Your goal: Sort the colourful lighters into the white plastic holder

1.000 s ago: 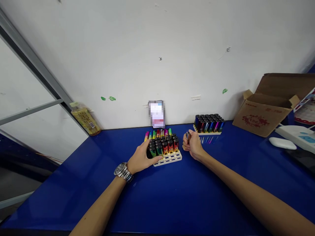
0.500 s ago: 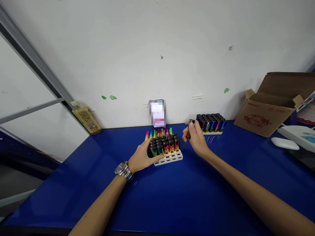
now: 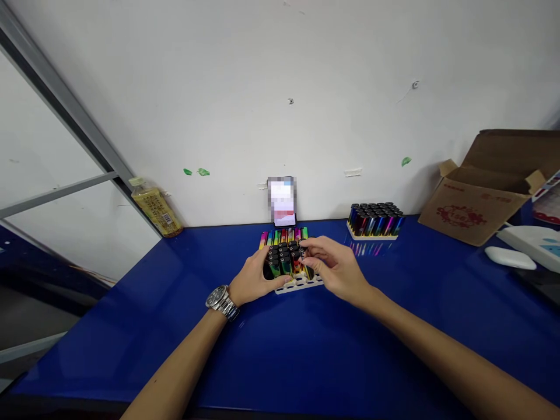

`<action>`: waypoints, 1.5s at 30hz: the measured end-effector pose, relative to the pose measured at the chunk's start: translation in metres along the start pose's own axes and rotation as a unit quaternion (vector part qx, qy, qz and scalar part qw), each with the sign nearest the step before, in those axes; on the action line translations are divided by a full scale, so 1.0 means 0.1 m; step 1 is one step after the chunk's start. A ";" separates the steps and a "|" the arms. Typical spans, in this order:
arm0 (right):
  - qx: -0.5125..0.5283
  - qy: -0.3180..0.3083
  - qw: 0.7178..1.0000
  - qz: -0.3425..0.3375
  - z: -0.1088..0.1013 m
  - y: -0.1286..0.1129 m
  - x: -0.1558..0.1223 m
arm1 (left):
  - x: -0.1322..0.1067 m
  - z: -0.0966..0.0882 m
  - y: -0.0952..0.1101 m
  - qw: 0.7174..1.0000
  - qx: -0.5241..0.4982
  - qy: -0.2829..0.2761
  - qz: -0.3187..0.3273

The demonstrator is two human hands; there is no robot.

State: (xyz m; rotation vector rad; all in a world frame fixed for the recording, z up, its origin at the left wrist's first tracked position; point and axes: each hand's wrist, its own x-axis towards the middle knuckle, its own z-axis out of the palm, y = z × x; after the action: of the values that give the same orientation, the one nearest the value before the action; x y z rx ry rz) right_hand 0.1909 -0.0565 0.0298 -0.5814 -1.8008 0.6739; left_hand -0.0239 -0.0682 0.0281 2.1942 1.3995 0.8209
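Observation:
My left hand point(image 3: 254, 279), with a watch on its wrist, is curled round the left side of a white tray point(image 3: 289, 287). Its thumb lies along the tray's front, by the row of oval holes. Upright in this tray are several shiny green and red lighters point(image 3: 285, 265) with black tops. Between the thumb and fingers of my right hand point(image 3: 339, 268) is a black-topped lighter point(image 3: 310, 272), over the tray's right part. That hand hides the tray's right end. Behind stand brightly coloured lighters point(image 3: 277, 235), partly covered by the front ones.
A second white tray point(image 3: 374, 237) of dark, shiny lighters stands back right. A phone point(image 3: 283, 201) leans on the wall. An open cardboard box point(image 3: 475, 210), a white mouse point(image 3: 510, 257) and a white device point(image 3: 536, 242) are at the right. A yellow drink bottle point(image 3: 157, 210) leans at the left.
My right hand has moved left and slightly down with the lighter, from beside the second tray to the tray at my left hand. My left hand keeps its place.

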 end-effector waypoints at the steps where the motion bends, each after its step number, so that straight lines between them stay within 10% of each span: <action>1: -0.021 -0.002 1.000 -0.015 0.04 0.02 -0.02 | 0.00 0.00 0.01 1.000 0.000 -0.001 -0.003; 9: -0.191 0.000 0.969 -0.159 0.18 0.07 -0.11 | 0.00 0.00 0.01 1.000 -0.015 -0.003 0.005; 29: -0.254 -0.069 0.956 -0.129 0.07 0.09 -0.09 | -0.01 0.00 0.02 1.000 -0.006 0.002 -0.010; 35: -0.349 -0.090 0.928 -0.100 0.09 -0.02 -0.07 | 0.00 0.00 0.01 1.000 0.001 0.002 -0.006; 40: -0.263 0.003 0.961 -0.090 -0.05 -0.07 0.00 | 0.00 0.00 0.00 1.000 0.004 0.001 -0.005; 45: -0.278 0.075 0.952 0.107 -0.30 0.29 0.20 | -0.01 0.00 -0.02 1.000 0.009 -0.002 -0.017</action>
State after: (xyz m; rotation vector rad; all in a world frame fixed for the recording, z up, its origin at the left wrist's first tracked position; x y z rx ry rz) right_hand 0.2153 -0.0173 0.0314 -1.1852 -1.7949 0.2411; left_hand -0.0254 -0.0680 0.0264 2.1767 1.4437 0.7949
